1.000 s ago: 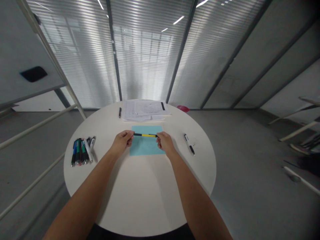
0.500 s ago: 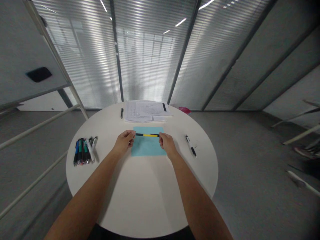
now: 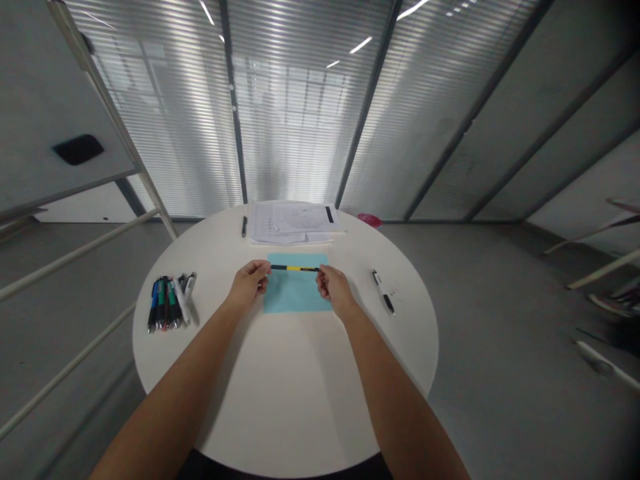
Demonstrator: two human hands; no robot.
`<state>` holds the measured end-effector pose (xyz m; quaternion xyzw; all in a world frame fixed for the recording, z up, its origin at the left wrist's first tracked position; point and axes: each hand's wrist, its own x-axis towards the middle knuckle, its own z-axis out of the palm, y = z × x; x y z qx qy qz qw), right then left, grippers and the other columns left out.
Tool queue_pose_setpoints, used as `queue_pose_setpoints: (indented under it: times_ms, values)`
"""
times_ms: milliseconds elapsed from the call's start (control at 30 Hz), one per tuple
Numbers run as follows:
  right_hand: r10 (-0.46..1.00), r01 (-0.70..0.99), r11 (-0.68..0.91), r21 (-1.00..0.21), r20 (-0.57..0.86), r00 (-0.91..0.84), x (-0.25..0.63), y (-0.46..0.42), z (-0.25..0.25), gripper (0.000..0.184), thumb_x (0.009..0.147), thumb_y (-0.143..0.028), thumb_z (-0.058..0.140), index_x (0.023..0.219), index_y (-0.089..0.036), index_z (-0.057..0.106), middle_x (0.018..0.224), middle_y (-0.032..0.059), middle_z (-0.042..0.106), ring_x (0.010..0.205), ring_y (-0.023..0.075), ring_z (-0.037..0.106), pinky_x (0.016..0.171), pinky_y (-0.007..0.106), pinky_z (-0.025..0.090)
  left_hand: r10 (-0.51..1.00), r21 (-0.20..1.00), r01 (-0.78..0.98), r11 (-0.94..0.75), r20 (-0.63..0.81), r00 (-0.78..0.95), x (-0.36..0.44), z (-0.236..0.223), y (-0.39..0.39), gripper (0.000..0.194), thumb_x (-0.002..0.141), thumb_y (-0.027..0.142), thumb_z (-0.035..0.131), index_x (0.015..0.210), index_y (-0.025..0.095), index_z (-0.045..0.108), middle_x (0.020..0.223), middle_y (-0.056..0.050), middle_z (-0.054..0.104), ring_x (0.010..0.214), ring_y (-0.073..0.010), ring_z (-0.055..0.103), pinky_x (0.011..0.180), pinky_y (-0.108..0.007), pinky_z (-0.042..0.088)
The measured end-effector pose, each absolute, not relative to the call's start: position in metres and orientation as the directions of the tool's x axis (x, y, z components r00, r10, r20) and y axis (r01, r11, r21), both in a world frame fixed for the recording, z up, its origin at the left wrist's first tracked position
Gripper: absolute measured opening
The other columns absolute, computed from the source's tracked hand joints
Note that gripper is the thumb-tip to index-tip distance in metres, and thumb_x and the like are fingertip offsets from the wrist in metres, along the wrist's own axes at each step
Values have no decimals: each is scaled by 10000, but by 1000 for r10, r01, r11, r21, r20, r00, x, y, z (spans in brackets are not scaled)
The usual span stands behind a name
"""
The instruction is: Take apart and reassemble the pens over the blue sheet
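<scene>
A yellow and black pen (image 3: 294, 268) is held level between my two hands, above a light blue sheet (image 3: 297, 297). My left hand (image 3: 250, 280) pinches its black end. At the other end, the fingers of my right hand (image 3: 332, 285) are closed on the pen's tip. The fingertips cover both ends of it. Under the pen, the blue sheet lies flat on the round white table (image 3: 280, 373).
To the left lies a row of several pens (image 3: 170, 302). A white and black pen (image 3: 383, 292) rests on the right. Printed papers (image 3: 293, 222) and a dark pen (image 3: 244, 227) are at the far edge. A whiteboard frame (image 3: 107, 100) stands left of the table.
The pen has turned slightly about its length, so its clip now faces me rather than upward. Both hands stay in nearly the same place, still gripping its ends.
</scene>
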<state>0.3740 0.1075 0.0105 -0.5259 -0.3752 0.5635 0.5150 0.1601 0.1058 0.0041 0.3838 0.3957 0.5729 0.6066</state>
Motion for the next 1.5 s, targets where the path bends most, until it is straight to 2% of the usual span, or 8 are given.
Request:
queue_pose_setpoints:
  times_ms: [167,333,600,967,1200,1500]
  values:
    - [982,-226,-152,-962,-174,78,374,108,8,284,731,-437,579,651,-196,454,461,-64,471,307,47,355,302,170,177,998,910,-410,56,-55,16,161,5,106,293,654,328,761,809,161,577,698,22,517,459,-36,400,373,-168,205]
    - [977,-237,-202,-950,-211,12,375,106,9,340,730,-489,584,636,-204,422,422,-79,412,306,48,329,303,165,161,998,902,-427,62,-56,27,161,5,107,300,638,312,770,821,160,587,703,19,525,468,-36,408,374,-164,201]
    - [987,-255,-156,-954,-162,5,375,106,8,307,721,-456,586,642,-211,419,409,-88,387,317,56,330,319,176,191,999,895,-443,43,-26,45,159,2,107,270,674,319,746,833,169,588,716,21,511,466,-37,413,369,-165,197]
    - [992,-243,-114,-963,-123,23,376,106,10,288,698,-439,606,647,-202,449,438,-77,423,328,52,344,321,171,206,999,897,-440,40,-36,18,158,1,110,302,652,350,758,811,161,586,715,14,517,463,-35,412,367,-163,206]
    - [984,-253,-159,-954,-173,35,375,107,8,306,721,-474,584,659,-199,465,438,-70,439,326,55,351,320,173,215,999,898,-439,35,-35,9,158,2,109,301,639,348,760,799,160,589,687,22,516,462,-34,413,372,-164,191]
    - [987,-230,-141,-963,-156,47,375,108,6,297,710,-456,627,675,-189,501,471,-67,464,335,44,370,323,163,220,998,888,-457,60,-58,19,158,2,110,325,624,352,773,817,168,588,699,27,532,458,-32,413,376,-167,190]
